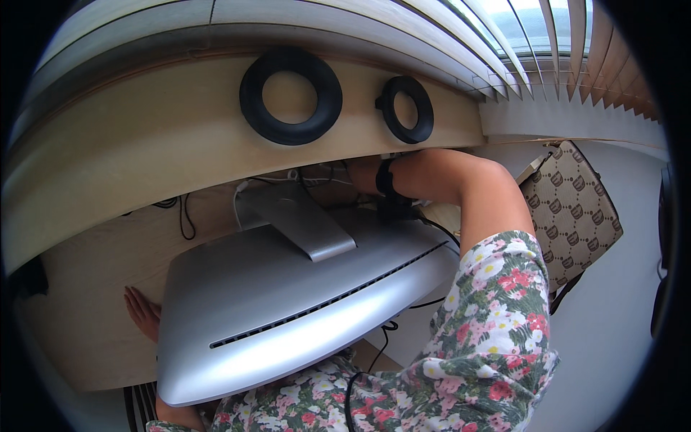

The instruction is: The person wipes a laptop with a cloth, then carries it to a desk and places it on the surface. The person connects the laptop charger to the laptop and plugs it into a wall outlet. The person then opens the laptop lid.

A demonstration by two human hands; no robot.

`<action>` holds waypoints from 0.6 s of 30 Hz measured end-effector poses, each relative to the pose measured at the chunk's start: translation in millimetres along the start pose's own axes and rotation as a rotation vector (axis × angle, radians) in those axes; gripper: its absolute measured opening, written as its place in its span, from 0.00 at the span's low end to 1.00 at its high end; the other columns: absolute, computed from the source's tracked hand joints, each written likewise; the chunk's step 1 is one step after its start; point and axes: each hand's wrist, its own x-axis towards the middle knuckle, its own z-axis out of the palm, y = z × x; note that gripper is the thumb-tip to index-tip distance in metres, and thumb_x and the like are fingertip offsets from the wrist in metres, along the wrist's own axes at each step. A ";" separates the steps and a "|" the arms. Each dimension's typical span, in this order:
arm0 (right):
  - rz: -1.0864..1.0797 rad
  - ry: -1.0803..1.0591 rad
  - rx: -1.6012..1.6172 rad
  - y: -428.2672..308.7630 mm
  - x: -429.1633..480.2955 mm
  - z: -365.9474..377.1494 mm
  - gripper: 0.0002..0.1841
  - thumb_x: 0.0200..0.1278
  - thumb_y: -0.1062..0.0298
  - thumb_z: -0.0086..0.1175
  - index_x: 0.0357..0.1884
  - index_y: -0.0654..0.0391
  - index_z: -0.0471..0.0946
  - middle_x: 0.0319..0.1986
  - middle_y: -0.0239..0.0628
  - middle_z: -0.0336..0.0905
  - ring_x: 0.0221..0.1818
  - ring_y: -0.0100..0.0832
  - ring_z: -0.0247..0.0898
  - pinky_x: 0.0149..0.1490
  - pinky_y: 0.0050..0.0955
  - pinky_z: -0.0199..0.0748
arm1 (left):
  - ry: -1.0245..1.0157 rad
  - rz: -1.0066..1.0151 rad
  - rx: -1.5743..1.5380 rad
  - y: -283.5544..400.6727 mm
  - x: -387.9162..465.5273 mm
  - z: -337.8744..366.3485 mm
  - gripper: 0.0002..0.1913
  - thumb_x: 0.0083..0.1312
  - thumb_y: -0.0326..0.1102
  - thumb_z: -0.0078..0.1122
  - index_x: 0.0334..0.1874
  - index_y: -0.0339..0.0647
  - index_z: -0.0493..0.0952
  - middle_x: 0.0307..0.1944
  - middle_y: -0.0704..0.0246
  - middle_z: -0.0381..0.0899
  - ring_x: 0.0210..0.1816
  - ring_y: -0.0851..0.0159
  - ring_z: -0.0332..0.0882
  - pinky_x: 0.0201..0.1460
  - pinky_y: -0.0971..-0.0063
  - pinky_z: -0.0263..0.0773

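A silver all-in-one computer or monitor stands before me, its back with a long vent slot facing up. Its metal stand rests on the wooden desk. Beside the screen's left edge, my left hand lies on the desktop with nothing seen in it; the screen hides part of it. My right arm reaches behind the screen, a black band around its wrist. Among white and black cables, under the sill's edge, my right hand is shadowed and its fingers are mostly hidden. A black plug or adapter sits below that wrist.
Two black rings, one large and one smaller, lie on the window sill beneath slatted blinds. A coiled black cable rests at the desk's back. At right is a patterned bag near the wall.
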 end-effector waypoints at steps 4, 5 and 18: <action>-0.390 -0.330 -0.496 -2.2 -2.2 -26.1 0.19 0.62 0.69 0.50 0.54 0.57 0.81 0.48 0.50 0.82 0.49 0.53 0.77 0.55 0.50 0.71 | -0.093 0.014 -0.004 -10.8 3.4 -2.0 0.32 0.77 0.49 0.24 0.76 0.34 0.56 0.76 0.55 0.56 0.75 0.46 0.54 0.75 0.54 0.54; -0.421 -0.381 -0.446 -2.7 -4.3 -34.6 0.19 0.61 0.69 0.50 0.54 0.57 0.81 0.48 0.51 0.82 0.49 0.53 0.77 0.55 0.50 0.71 | -0.102 0.034 0.006 -11.9 3.7 2.3 0.32 0.77 0.48 0.24 0.76 0.34 0.56 0.76 0.55 0.55 0.76 0.47 0.53 0.76 0.54 0.53; -0.457 -0.237 -0.172 40.0 -19.6 -33.5 0.20 0.59 0.70 0.51 0.54 0.59 0.81 0.46 0.54 0.82 0.49 0.54 0.77 0.56 0.50 0.71 | -0.226 -0.050 -0.077 -15.4 8.0 2.6 0.29 0.73 0.36 0.31 0.77 0.36 0.53 0.78 0.58 0.52 0.78 0.49 0.49 0.78 0.55 0.48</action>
